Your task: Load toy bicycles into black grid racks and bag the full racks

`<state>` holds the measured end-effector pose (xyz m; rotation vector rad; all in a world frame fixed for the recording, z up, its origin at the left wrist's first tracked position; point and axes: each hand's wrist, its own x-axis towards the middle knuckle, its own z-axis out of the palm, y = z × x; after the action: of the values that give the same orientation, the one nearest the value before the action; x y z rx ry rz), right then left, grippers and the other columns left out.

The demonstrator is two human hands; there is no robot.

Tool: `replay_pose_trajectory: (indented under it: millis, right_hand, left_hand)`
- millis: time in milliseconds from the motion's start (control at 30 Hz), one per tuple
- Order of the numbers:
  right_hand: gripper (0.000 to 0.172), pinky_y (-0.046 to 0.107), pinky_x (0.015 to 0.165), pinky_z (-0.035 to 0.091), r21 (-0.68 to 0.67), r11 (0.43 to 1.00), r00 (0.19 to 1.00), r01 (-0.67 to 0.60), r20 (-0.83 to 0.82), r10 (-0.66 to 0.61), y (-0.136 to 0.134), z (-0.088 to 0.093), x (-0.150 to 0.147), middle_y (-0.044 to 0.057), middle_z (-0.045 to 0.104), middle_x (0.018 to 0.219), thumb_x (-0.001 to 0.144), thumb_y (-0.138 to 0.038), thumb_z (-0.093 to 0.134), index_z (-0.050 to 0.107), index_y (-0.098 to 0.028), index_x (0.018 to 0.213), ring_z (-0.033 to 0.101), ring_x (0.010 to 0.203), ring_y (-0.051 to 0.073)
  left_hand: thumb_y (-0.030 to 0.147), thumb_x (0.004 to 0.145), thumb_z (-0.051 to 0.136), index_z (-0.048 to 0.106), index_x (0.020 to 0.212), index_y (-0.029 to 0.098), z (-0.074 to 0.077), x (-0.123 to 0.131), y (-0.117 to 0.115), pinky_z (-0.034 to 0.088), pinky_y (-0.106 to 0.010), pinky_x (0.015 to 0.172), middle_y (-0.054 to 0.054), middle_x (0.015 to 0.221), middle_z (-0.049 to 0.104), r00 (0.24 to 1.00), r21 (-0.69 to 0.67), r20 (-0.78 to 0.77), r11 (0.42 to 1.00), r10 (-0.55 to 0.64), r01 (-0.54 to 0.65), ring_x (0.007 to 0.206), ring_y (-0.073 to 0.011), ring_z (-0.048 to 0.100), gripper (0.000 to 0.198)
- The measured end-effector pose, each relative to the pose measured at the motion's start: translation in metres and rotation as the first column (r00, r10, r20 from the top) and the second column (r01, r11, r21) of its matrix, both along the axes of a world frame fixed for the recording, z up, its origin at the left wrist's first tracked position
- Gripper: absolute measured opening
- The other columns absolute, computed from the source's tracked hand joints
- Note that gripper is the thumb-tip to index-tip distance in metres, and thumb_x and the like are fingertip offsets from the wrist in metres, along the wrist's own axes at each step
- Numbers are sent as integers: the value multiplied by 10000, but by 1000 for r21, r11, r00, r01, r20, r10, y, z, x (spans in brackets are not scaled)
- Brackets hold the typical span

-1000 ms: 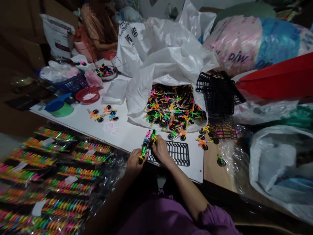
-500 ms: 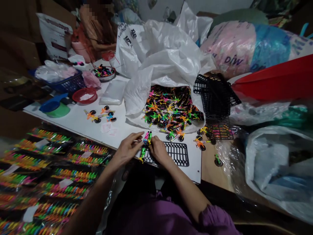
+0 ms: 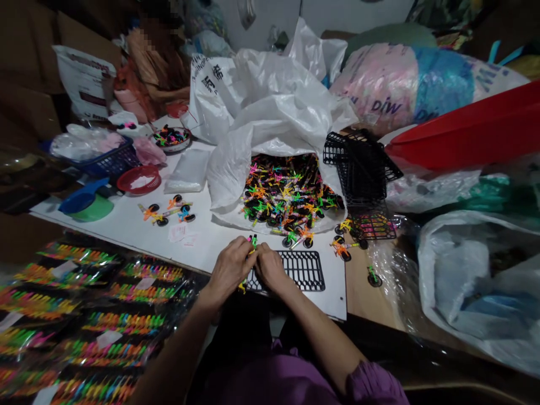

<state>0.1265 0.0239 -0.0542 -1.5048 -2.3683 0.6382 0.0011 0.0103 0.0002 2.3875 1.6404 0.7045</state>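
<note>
While both hands met at the near edge of the white table (image 3: 211,236), my left hand (image 3: 230,270) and right hand (image 3: 270,269) were closed together on a small bundle of neon plastic toy bicycles (image 3: 252,242), fingers pinched round it from either side. The bundle sat just above the left end of the flat black plastic grid tray (image 3: 306,270). Farther off, an open white plastic sack (image 3: 261,112) held a heap of loose multicoloured toy bicycles (image 3: 287,197). Stacked black mesh baskets (image 3: 358,169) stood right of the sack. Clear packets of packed bicycles (image 3: 105,323) lay near left.
</note>
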Motion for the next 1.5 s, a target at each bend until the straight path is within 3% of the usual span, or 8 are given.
replay_pose_trajectory:
  millis: [100, 233, 467, 667, 900, 1133, 1300, 1500]
  right_hand:
    - [201, 260, 691, 418, -6, 1000, 1000, -2, 5, 2, 2, 2, 2, 80, 572, 943, 872, -134, 382, 538, -154, 997, 563, 787, 162]
    - [114, 231, 648, 413, -68, 964, 966, -258, -40, 256, 34, 19, 16, 40, 605, 829, 819, -175, 504, 601, -164, 877, 563, 746, 154]
    - [166, 290, 693, 413, 313, 897, 928, -312, 301, 218, 109, 38, -13, 129, 556, 1018, 828, -85, 460, 618, -122, 865, 503, 924, 213]
    - [181, 284, 738, 405, 355, 732, 811, -581, 323, 488, 80, 18, 1, 83, 575, 943, 889, -134, 422, 601, -155, 898, 505, 900, 187]
    - [183, 266, 695, 416, 172, 982, 981, -76, 191, 43, 49, 15, 22, 97, 603, 924, 883, -288, 471, 598, -167, 935, 568, 843, 185]
    - [157, 271, 620, 409, -50, 971, 967, 234, -93, -238, 66, 26, 5, 85, 641, 764, 779, -299, 580, 613, -146, 776, 584, 691, 184]
    - [259, 215, 563, 395, -240, 958, 698, 155, -659, -278, 34, 36, 23, -27, 585, 680, 687, -377, 646, 572, -164, 814, 512, 601, 118]
    - [150, 244, 638, 431, -369, 922, 780, 115, -541, -314, -25, 1, 7, 14, 609, 750, 753, -270, 558, 581, -159, 852, 552, 671, 139]
  left_hand:
    - [226, 894, 407, 555, 810, 175, -2, 0, -5, 468, -282, 695, -34, 769, 545, 1000, 21, -1, 1000, -12, 12, 757, -156, 545, 178]
    - [211, 894, 407, 580, 846, 181, -6, -9, -14, 487, -293, 690, -36, 783, 578, 999, 34, -13, 999, -35, 35, 760, -163, 569, 182]
    - [211, 893, 419, 596, 926, 181, -14, -21, -32, 510, -282, 716, -49, 824, 622, 997, 144, 58, 989, -42, 33, 784, -157, 598, 183]
    - [243, 896, 415, 610, 908, 195, -18, -21, -37, 514, -275, 727, -40, 795, 636, 997, 215, 80, 976, -7, -11, 776, -157, 606, 201]
    - [242, 904, 403, 616, 907, 187, -14, -17, -40, 503, -290, 753, -46, 820, 635, 998, 177, 60, 984, 14, -25, 807, -163, 595, 219]
    - [235, 904, 403, 596, 931, 172, -13, -16, -31, 488, -290, 754, -55, 835, 610, 998, 130, 37, 990, 53, -57, 809, -162, 576, 206]
    - [266, 895, 411, 609, 877, 163, -8, -22, 0, 469, -275, 715, -47, 803, 583, 996, 100, 56, 992, 68, -74, 771, -156, 568, 224]
    - [265, 886, 440, 613, 894, 161, -11, -26, 6, 464, -269, 737, -41, 818, 588, 994, 74, 111, 997, 5, -13, 792, -147, 571, 202]
